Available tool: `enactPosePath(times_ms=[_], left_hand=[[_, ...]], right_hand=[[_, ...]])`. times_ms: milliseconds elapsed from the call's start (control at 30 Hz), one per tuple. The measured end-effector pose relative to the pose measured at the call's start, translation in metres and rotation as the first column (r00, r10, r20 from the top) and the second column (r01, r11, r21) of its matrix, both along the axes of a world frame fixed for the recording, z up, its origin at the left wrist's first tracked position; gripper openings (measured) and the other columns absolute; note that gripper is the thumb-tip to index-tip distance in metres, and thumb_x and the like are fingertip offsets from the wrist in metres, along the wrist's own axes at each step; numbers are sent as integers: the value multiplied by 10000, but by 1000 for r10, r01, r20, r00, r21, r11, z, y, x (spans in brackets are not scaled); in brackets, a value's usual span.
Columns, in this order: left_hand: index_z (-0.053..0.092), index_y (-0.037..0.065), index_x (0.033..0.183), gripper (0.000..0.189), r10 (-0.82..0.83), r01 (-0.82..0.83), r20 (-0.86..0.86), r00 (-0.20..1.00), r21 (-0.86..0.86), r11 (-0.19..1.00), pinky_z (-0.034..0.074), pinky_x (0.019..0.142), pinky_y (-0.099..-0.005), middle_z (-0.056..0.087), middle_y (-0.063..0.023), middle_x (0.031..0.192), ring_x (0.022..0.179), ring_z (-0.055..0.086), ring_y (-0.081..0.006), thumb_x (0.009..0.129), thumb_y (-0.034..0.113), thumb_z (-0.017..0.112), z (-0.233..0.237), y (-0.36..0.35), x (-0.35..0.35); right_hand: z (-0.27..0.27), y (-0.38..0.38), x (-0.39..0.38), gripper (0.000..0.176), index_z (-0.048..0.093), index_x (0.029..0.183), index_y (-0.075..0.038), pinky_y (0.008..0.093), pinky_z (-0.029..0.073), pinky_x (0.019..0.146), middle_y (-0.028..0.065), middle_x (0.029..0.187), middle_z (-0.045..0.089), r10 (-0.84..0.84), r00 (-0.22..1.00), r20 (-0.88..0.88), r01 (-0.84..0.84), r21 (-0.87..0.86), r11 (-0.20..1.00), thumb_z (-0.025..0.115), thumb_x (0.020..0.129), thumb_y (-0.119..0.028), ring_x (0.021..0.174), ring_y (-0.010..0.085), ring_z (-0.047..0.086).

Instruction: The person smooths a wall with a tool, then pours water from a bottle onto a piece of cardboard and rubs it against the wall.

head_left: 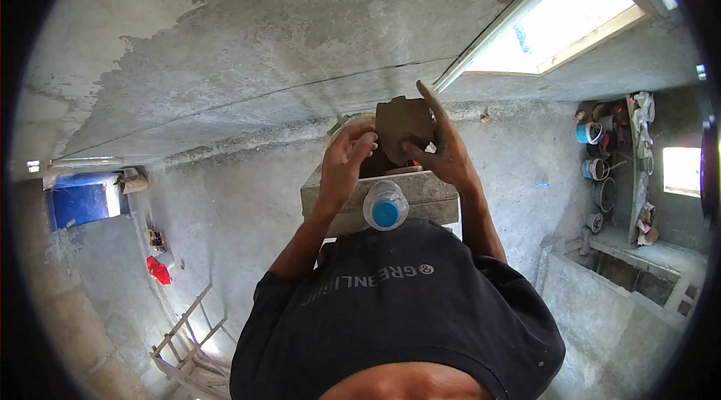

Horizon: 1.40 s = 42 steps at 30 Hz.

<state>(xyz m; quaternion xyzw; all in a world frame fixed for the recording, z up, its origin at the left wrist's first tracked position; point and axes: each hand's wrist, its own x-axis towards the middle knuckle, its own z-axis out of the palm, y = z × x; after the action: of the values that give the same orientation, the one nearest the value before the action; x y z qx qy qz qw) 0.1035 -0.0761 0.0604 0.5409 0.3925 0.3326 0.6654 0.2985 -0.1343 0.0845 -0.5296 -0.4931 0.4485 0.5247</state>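
A dark brown, flat slab (405,126) with an uneven top edge is held up in front of me; its material looks like wet clay or mortar, though I cannot be sure. My right hand (449,156) grips its right side, thumb across the near face and one finger stretched up along the edge. At the slab's left edge, my left hand (349,158) has its fingers curled in, the tips touching or very near it; what they pinch, if anything, is hidden. Close to my chest stands a clear plastic bottle with a blue cap (386,212), beside a wooden stand (435,201) below the hands.
Ahead rises a grey plastered wall (300,47) with a bright window opening (556,17) at upper right. Several buckets (595,169) stand along the right side. A wooden ladder-like frame (191,340) and a red item (158,270) are at left, near a blue panel (82,205).
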Motion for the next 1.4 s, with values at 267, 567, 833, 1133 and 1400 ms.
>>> enactPosePath(times_ms=[267,567,833,1133,1400], left_hand=[[554,-5,1122,323,123,-124,208,970,-8,992,490,818,-272,631,-82,991,904,606,-137,861,137,682,-4,17,16],[577,-39,1063,306,206,-182,-71,976,250,951,517,774,-281,647,-112,971,899,625,-147,849,146,695,18,15,29],[601,-41,1052,261,125,-143,158,980,107,984,498,760,-256,666,-85,928,837,630,-125,894,162,644,-4,16,26],[649,-29,980,215,170,-171,26,985,241,955,488,721,-243,678,-71,869,793,619,-97,921,172,601,-4,21,25],[655,-28,980,234,179,-173,-23,984,146,974,495,696,-232,682,-52,834,761,622,-80,901,190,626,11,19,27]], right_hand=[[9,7,-25,704,308,1414,-59,348,511,802,178,1037,674,-160,972,174,152,56,987,658,806,-21,981,270,650],[0,14,-24,223,674,1000,-8,339,518,747,145,936,690,-346,867,358,228,332,915,678,777,-11,866,281,664],[6,15,-21,227,691,1003,-14,337,516,732,148,915,688,-240,894,377,94,368,925,680,777,-5,855,274,660],[13,9,-24,196,672,1029,10,318,510,664,141,862,684,-190,965,181,188,29,982,642,851,-67,732,197,661],[4,9,-19,241,670,1048,-6,341,514,693,146,927,676,-176,904,390,65,282,957,640,808,1,788,262,659]])
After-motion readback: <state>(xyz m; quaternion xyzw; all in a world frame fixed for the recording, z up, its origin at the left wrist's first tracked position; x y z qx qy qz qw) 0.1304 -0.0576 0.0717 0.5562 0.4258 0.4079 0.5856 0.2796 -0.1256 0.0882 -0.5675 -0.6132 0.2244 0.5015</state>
